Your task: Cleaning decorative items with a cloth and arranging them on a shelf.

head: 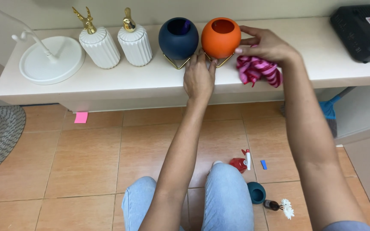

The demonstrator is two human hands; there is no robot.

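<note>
Hands on shelf [108, 83]: right hand [265, 45] wraps fingers over the side of the orange round pot [221, 37] and also pinches a pink striped cloth [258, 70] hanging below the palm. Left hand [199, 77] lies flat, fingers open, gripping nothing, fingertips at the gold wire stand [217, 63] under the orange pot. Orange pot sits upright on shelf, just beside the navy round pot [178, 37]. Two white ribbed jars [116, 45] and a white dish [52, 60] stand further left. Red spray bottle [241, 162] lies on tiled floor [86, 162].
</note>
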